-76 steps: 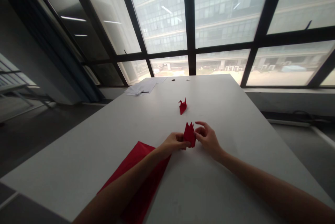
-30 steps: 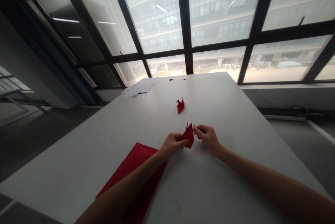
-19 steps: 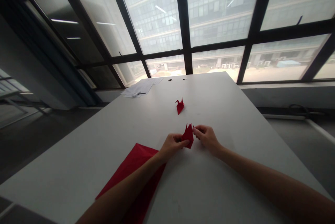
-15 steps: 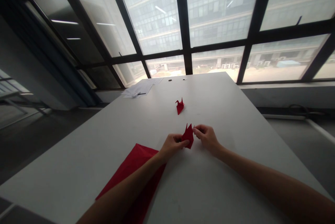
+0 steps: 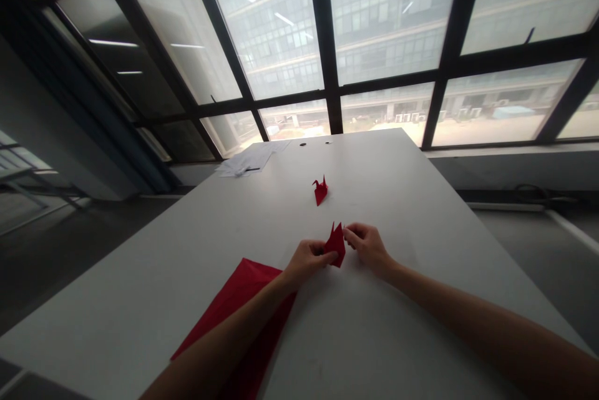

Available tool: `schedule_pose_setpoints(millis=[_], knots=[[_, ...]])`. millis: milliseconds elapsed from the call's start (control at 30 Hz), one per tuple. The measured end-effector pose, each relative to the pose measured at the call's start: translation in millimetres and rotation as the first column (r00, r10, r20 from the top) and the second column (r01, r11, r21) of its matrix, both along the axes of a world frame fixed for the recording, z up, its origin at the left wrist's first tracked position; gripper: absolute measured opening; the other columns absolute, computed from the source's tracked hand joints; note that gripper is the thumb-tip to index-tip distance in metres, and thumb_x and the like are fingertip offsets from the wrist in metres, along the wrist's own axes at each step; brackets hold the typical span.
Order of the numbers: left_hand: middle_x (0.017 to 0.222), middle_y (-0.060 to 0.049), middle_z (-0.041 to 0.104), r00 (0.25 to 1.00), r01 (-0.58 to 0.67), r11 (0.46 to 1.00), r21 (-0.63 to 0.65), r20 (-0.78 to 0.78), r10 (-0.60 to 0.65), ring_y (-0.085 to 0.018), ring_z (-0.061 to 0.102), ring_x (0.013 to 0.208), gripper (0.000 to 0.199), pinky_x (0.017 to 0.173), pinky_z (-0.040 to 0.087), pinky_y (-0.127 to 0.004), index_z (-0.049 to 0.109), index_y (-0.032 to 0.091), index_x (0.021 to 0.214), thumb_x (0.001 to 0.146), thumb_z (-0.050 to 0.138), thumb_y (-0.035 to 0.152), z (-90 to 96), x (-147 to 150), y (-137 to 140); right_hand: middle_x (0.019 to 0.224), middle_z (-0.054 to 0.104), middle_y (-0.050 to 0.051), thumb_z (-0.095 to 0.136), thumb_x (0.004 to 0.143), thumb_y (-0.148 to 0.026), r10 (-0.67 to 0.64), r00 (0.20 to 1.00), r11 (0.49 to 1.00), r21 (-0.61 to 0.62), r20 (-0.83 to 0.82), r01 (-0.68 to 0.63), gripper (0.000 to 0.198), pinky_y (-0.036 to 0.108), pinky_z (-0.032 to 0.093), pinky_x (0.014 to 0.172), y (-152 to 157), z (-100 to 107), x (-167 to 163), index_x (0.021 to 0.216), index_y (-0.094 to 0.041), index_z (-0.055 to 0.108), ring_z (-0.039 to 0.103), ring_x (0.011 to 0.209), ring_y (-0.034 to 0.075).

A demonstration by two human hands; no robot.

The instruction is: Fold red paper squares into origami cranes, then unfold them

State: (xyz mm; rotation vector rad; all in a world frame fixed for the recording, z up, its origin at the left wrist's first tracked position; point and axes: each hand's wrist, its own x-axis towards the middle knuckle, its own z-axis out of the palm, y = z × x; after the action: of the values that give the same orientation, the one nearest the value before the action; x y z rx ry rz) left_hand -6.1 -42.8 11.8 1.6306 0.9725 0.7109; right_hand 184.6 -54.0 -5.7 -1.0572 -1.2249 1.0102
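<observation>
My left hand (image 5: 309, 258) pinches a small folded red paper crane (image 5: 336, 248) by its lower left side, thumb across its front. Two points of the folded paper stick up, and a third thin tip sits at its right side. At that tip my right hand (image 5: 367, 243) is closed, thumb and forefinger pinched together on it. Farther up the table stands another red paper crane (image 5: 321, 191), with its thin neck and tail raised. Beneath my left forearm lies red paper (image 5: 234, 300), partly hidden by the arm.
The white table (image 5: 384, 188) stretches forward to tall dark-framed windows. White papers (image 5: 248, 160) with a dark pen (image 5: 253, 169) on them lie at its far left edge. A dark curtain (image 5: 93, 100) hangs at the left.
Both hands keep their hold on the folded paper and have hardly moved. The whole view has shifted very slightly.
</observation>
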Motion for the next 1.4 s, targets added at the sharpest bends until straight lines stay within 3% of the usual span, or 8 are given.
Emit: schedule_pose_setpoints(millis=[233, 333, 467, 667, 833, 933, 1200, 1400], knots=[[0.071, -0.005, 0.07, 0.998, -0.024, 0.998, -0.055, 0.049, 0.027, -0.013, 0.055, 0.061, 0.032, 0.057, 0.036, -0.023, 0.077, 0.009, 0.083, 0.076, 0.077, 0.04, -2.7, -0.8, 2.5, 0.064, 0.057, 0.0, 0.063, 0.084, -0.048, -0.034, 0.999, 0.999, 0.001, -0.03, 0.035, 0.033, 0.025, 0.037, 0.053, 0.7, -1.4, -2.8, 0.075, -0.016, 0.066, 0.046, 0.056, 0.013], [0.083, -0.008, 0.074, 0.99, -0.074, 0.994, -0.083, 0.114, 0.084, -0.015, 0.06, 0.067, 0.035, 0.062, 0.04, -0.024, 0.078, 0.011, 0.093, 0.075, 0.078, 0.041, -2.6, -1.0, 3.1, 0.066, 0.061, 0.001, 0.058, 0.087, -0.051, 0.043, 0.998, 0.998, -0.042, -0.041, -0.045, 0.038, 0.025, 0.038, 0.053, -1.2, -1.5, -4.8, 0.079, -0.016, 0.069, 0.049, 0.056, 0.013], [0.086, -0.01, 0.076, 0.987, -0.064, 0.993, -0.1, 0.139, 0.078, -0.017, 0.064, 0.071, 0.034, 0.064, 0.042, -0.024, 0.078, 0.012, 0.093, 0.076, 0.078, 0.041, -1.6, -0.9, 1.7, 0.07, 0.068, 0.004, 0.066, 0.083, -0.047, 0.154, 0.988, 0.988, -0.02, 0.032, -0.153, 0.034, 0.026, 0.04, 0.057, -3.7, -3.0, -5.8, 0.077, -0.015, 0.073, 0.053, 0.061, 0.014], [0.09, -0.012, 0.076, 0.981, -0.047, 0.993, -0.108, 0.185, 0.067, -0.02, 0.068, 0.077, 0.037, 0.068, 0.047, -0.026, 0.077, 0.011, 0.097, 0.078, 0.077, 0.042, -0.4, 1.2, -0.9, 0.064, 0.065, 0.002, 0.069, 0.08, -0.044, 0.128, 0.991, 0.991, 0.018, 0.05, -0.129, 0.032, 0.025, 0.036, 0.054, -4.4, -5.3, -6.0, 0.068, -0.015, 0.069, 0.05, 0.058, 0.013], [0.088, -0.013, 0.076, 0.976, -0.065, 0.989, -0.132, 0.199, 0.091, -0.021, 0.068, 0.076, 0.039, 0.072, 0.051, -0.029, 0.078, 0.009, 0.092, 0.075, 0.08, 0.043, -0.9, 2.6, -0.9, 0.073, 0.069, 0.004, 0.068, 0.081, -0.04, 0.133, 0.991, 0.989, 0.054, 0.032, -0.135, 0.025, 0.026, 0.042, 0.061, -5.1, -3.8, -7.4, 0.078, -0.015, 0.072, 0.055, 0.066, 0.015], [0.085, -0.012, 0.076, 0.977, -0.046, 0.99, -0.136, 0.201, 0.073, -0.021, 0.068, 0.073, 0.039, 0.073, 0.052, -0.031, 0.078, 0.008, 0.088, 0.073, 0.081, 0.043, -0.7, 3.6, -1.7, 0.068, 0.065, 0.002, 0.068, 0.081, -0.04, 0.121, 0.992, 0.992, 0.037, 0.018, -0.122, 0.026, 0.026, 0.041, 0.058, -4.5, -3.7, -6.9, 0.073, -0.015, 0.069, 0.052, 0.062, 0.014], [0.081, -0.01, 0.074, 0.988, -0.037, 0.994, -0.101, 0.146, 0.052, -0.018, 0.065, 0.069, 0.041, 0.065, 0.047, -0.027, 0.077, 0.008, 0.088, 0.074, 0.079, 0.047, -2.6, 2.6, -0.1, 0.063, 0.056, -0.002, 0.066, 0.08, -0.042, 0.147, 0.989, 0.989, 0.003, -0.015, -0.147, 0.028, 0.024, 0.036, 0.055, -3.3, -6.0, -6.7, 0.067, -0.017, 0.063, 0.045, 0.059, 0.012], [0.07, -0.006, 0.067, 0.98, -0.116, 0.992, -0.059, 0.157, 0.124, -0.013, 0.056, 0.06, 0.043, 0.057, 0.039, -0.023, 0.073, 0.008, 0.081, 0.078, 0.074, 0.05, -10.1, 2.3, 3.4, 0.061, 0.052, -0.003, 0.067, 0.08, -0.042, 0.189, 0.982, 0.982, 0.003, 0.007, -0.189, 0.03, 0.024, 0.033, 0.054, -3.9, -4.0, -7.0, 0.065, -0.016, 0.062, 0.042, 0.058, 0.012]])
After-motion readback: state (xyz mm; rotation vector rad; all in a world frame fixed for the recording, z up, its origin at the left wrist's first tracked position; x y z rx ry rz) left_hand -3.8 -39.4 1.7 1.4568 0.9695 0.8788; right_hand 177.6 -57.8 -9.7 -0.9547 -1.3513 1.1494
